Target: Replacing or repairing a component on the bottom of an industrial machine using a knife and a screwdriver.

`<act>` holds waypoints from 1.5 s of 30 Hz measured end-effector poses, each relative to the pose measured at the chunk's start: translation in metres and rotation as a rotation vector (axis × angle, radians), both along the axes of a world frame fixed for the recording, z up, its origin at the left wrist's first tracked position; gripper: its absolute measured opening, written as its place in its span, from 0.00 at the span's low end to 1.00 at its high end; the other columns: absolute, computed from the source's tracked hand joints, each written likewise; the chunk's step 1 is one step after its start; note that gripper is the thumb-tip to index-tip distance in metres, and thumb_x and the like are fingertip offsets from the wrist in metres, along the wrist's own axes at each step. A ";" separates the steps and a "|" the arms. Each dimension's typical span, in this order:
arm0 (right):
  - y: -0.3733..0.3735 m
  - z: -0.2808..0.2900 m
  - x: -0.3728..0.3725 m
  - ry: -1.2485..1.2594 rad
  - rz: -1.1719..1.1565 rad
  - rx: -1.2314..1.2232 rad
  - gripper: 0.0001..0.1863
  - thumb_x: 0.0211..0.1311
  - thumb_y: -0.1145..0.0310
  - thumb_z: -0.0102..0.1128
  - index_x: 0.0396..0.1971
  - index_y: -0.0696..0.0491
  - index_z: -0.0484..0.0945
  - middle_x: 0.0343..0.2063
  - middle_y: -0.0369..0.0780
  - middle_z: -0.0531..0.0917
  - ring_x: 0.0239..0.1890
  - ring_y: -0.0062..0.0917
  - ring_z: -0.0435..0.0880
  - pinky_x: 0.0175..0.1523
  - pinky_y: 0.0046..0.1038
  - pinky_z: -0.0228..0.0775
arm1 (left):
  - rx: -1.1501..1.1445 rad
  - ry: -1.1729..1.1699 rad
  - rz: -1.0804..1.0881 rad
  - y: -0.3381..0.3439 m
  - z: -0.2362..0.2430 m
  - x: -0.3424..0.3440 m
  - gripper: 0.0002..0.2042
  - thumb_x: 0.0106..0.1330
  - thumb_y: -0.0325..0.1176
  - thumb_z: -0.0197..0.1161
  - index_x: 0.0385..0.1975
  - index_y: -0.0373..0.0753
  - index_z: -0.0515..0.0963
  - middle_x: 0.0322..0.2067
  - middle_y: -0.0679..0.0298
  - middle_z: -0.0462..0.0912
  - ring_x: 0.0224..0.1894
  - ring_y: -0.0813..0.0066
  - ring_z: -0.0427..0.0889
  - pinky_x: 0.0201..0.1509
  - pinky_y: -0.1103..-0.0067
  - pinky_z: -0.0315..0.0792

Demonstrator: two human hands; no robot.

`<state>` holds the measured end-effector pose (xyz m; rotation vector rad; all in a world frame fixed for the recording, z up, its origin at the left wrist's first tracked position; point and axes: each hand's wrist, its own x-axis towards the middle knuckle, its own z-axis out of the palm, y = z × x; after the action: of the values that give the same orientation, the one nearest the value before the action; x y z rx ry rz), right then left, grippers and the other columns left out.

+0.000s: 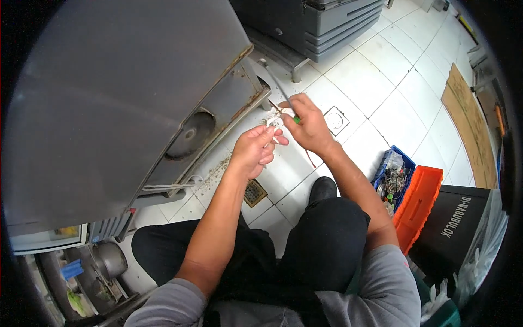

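My left hand is closed, with a thin white wire pinched between thumb and fingers. Close beside it on the right, my right hand grips a green-handled tool. A long grey shaft or blade reaches up and left from the right hand; whether it belongs to that tool I cannot tell. A thin red strand hangs below the hands. Both hands are over the tiled floor, next to the lower corner of a large grey metal appliance. My fingers partly hide the wire.
The appliance's rusty base opening shows a round dark part. White cables trail from its base. Debris lies beside it. A floor drain is below my hands. On the right are a blue toolbox, an orange lid and cardboard.
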<state>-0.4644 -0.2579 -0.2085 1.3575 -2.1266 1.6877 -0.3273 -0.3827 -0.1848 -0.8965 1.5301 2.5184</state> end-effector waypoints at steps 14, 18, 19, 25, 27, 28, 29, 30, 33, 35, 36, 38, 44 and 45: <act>0.006 0.005 0.006 -0.466 0.268 0.381 0.11 0.57 0.65 0.64 0.33 0.58 0.81 0.29 0.47 0.85 0.32 0.38 0.86 0.41 0.35 0.76 | -0.575 -0.002 0.209 -0.005 -0.032 -0.003 0.04 0.67 0.28 0.66 0.36 0.34 0.80 0.31 0.66 0.81 0.23 0.88 0.65 0.25 0.87 0.59; 0.007 -0.005 0.002 -0.429 0.245 0.365 0.09 0.57 0.68 0.64 0.33 0.58 0.82 0.28 0.47 0.85 0.32 0.37 0.85 0.41 0.34 0.76 | -1.029 0.046 -0.045 -0.004 -0.025 -0.002 0.03 0.68 0.27 0.65 0.36 0.35 0.80 0.32 0.67 0.81 0.24 0.87 0.66 0.25 0.86 0.60; 0.004 -0.008 0.003 -0.428 0.245 0.364 0.09 0.57 0.68 0.64 0.33 0.58 0.82 0.28 0.47 0.85 0.32 0.37 0.85 0.41 0.34 0.76 | -0.594 -0.008 0.059 -0.006 -0.023 -0.003 0.03 0.69 0.27 0.64 0.37 0.35 0.80 0.32 0.67 0.81 0.24 0.86 0.65 0.25 0.86 0.60; 0.001 -0.004 0.007 -0.174 0.267 0.096 0.06 0.57 0.72 0.67 0.30 0.60 0.81 0.27 0.42 0.81 0.30 0.29 0.82 0.38 0.28 0.74 | -0.044 -0.006 0.259 -0.013 -0.018 -0.010 0.03 0.69 0.26 0.63 0.37 0.35 0.79 0.31 0.67 0.80 0.24 0.86 0.65 0.25 0.87 0.59; -0.002 -0.009 0.009 -0.167 0.244 0.138 0.07 0.57 0.71 0.68 0.30 0.60 0.81 0.27 0.42 0.81 0.31 0.27 0.82 0.39 0.28 0.74 | -0.046 0.008 0.272 -0.011 -0.015 -0.013 0.03 0.69 0.26 0.63 0.37 0.34 0.79 0.31 0.68 0.79 0.24 0.86 0.65 0.25 0.87 0.59; -0.004 -0.012 0.011 -0.161 0.222 0.179 0.08 0.58 0.71 0.68 0.30 0.61 0.81 0.27 0.41 0.80 0.32 0.26 0.82 0.39 0.29 0.74 | -0.116 0.018 0.257 -0.010 -0.014 -0.014 0.03 0.69 0.26 0.63 0.37 0.34 0.79 0.32 0.67 0.81 0.24 0.86 0.66 0.25 0.87 0.59; -0.006 -0.018 0.014 -0.257 0.187 0.117 0.08 0.56 0.69 0.67 0.29 0.59 0.80 0.25 0.44 0.82 0.27 0.34 0.83 0.33 0.32 0.75 | -0.185 0.029 0.241 -0.009 -0.013 -0.015 0.02 0.69 0.25 0.63 0.37 0.34 0.79 0.33 0.66 0.82 0.24 0.86 0.66 0.25 0.88 0.59; -0.006 -0.016 0.014 -0.258 0.192 0.113 0.08 0.56 0.69 0.67 0.29 0.59 0.80 0.25 0.44 0.82 0.27 0.34 0.83 0.33 0.32 0.75 | -0.189 0.028 0.244 -0.009 -0.013 -0.015 0.02 0.69 0.25 0.63 0.37 0.34 0.79 0.33 0.66 0.82 0.24 0.86 0.66 0.25 0.88 0.59; -0.003 -0.014 0.010 -1.473 0.447 0.004 0.04 0.54 0.75 0.63 0.26 0.55 0.76 0.19 0.35 0.75 0.17 0.19 0.73 0.19 0.24 0.69 | -0.541 0.053 0.181 -0.006 -0.013 -0.014 0.04 0.67 0.25 0.65 0.38 0.35 0.81 0.33 0.63 0.85 0.26 0.83 0.73 0.28 0.84 0.67; 0.004 -0.015 0.004 -1.681 0.539 -0.132 0.02 0.53 0.77 0.58 0.25 0.57 0.75 0.19 0.38 0.74 0.17 0.20 0.72 0.19 0.24 0.69 | -1.210 0.130 0.043 -0.003 -0.011 -0.013 0.06 0.64 0.25 0.66 0.39 0.37 0.83 0.30 0.62 0.86 0.28 0.78 0.79 0.34 0.79 0.74; 0.007 -0.010 0.002 -1.742 0.579 -0.190 0.01 0.52 0.77 0.57 0.26 0.58 0.75 0.19 0.38 0.74 0.17 0.20 0.72 0.19 0.24 0.69 | -1.212 0.128 0.046 -0.007 -0.012 -0.012 0.06 0.64 0.25 0.66 0.39 0.37 0.83 0.30 0.62 0.86 0.28 0.78 0.79 0.34 0.79 0.74; 0.018 -0.005 -0.006 -1.621 0.606 -0.189 0.02 0.54 0.76 0.57 0.27 0.58 0.74 0.20 0.37 0.73 0.17 0.20 0.71 0.19 0.24 0.69 | -1.362 0.083 0.108 -0.026 -0.020 -0.013 0.08 0.62 0.25 0.67 0.40 0.39 0.84 0.28 0.61 0.85 0.30 0.76 0.82 0.38 0.76 0.76; 0.027 -0.010 -0.025 -0.483 0.058 0.588 0.11 0.70 0.64 0.54 0.41 0.57 0.76 0.19 0.45 0.78 0.15 0.26 0.77 0.24 0.31 0.73 | -1.264 -0.192 0.273 -0.065 -0.022 -0.047 0.07 0.63 0.27 0.66 0.40 0.38 0.84 0.30 0.64 0.86 0.31 0.76 0.82 0.37 0.76 0.75; 0.027 -0.004 -0.029 -0.357 0.032 0.692 0.16 0.76 0.60 0.49 0.54 0.52 0.75 0.24 0.49 0.81 0.21 0.28 0.82 0.32 0.33 0.75 | -1.260 -0.196 0.278 -0.070 -0.022 -0.055 0.07 0.63 0.27 0.66 0.40 0.38 0.84 0.30 0.64 0.86 0.31 0.76 0.82 0.37 0.76 0.75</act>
<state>-0.4930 -0.2310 -0.2122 1.2810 -3.1047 1.3215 -0.3828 -0.4523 -0.2073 -1.4110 3.0296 1.2205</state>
